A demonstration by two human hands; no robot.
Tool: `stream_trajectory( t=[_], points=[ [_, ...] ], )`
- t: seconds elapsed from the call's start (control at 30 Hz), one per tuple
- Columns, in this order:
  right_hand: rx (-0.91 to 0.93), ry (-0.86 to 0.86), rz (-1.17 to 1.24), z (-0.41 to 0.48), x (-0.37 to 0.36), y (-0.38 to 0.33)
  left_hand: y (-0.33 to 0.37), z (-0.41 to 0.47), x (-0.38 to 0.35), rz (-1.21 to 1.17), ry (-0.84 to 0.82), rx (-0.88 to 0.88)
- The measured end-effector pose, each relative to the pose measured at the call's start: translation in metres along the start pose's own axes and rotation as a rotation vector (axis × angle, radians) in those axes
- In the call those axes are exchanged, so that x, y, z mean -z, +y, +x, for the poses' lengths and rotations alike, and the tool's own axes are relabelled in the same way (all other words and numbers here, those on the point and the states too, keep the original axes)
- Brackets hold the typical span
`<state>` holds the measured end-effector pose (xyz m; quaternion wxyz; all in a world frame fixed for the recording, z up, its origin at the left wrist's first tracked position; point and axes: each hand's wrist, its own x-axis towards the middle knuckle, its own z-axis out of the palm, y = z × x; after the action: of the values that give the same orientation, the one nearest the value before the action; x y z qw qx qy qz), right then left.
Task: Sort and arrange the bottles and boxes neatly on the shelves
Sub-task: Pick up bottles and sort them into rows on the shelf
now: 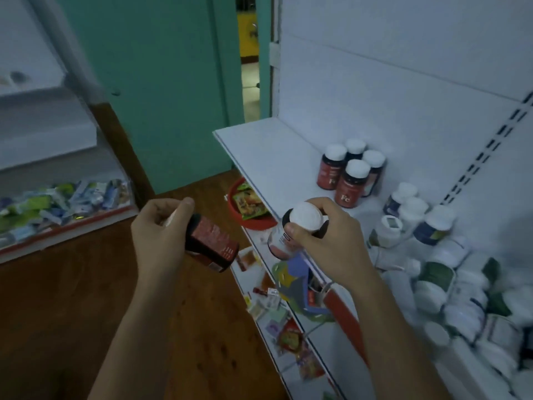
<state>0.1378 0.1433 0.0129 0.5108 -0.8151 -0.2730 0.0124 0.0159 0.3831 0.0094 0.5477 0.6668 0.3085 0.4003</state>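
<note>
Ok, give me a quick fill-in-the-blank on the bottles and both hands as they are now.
1. The red-label bottles standing together on the shelf number ____.
2. The left hand grips a dark bottle whose label is ____ in colour.
3. The right hand grips a bottle at its cap, which is ____ in colour.
4. Below the shelf, the packets lie in a bowl coloured ____.

Missing words: four; red; white; red.
</note>
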Motion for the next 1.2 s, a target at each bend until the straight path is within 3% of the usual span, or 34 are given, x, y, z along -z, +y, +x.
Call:
stream_trajectory(
  t=[0.23, 0.43, 0.6, 0.77, 0.87, 1.1, 1.2],
  points=[
    [-0.15, 0.344, -0.164, 0.012, 0.059, 0.042, -0.007, 0.056, -0.178, 0.028, -0.37, -0.121],
    [-0.278, 0.559, -0.263, 0.049, 0.072, 0.057, -0.008, 0.11, -0.271, 0.179, -0.631, -0.329],
    [-0.395, 0.692, -0.422, 0.086, 0.069, 0.07, -0.016, 0.166, -0.323, 0.171, -0.743, -0.374],
    [-0.526, 0.708, -0.421, 0.116, 0.046, 0.089, -0.032, 0.192, -0.36, 0.146, -0.927, -0.307],
    [-0.538, 0.803, -0.407, 0.123, 0.032, 0.094, -0.038, 0.191, -0.379, 0.088, -1.035, -0.322],
    [-0.513, 0.829, -0.403, 0.125, 0.026, 0.087, -0.019, 0.202, -0.39, 0.016, -1.238, -0.34],
    [-0.51, 0.822, -0.463, 0.124, 0.031, 0.079, 0.0, 0.206, -0.388, 0.172, -1.244, -0.566]
  ],
)
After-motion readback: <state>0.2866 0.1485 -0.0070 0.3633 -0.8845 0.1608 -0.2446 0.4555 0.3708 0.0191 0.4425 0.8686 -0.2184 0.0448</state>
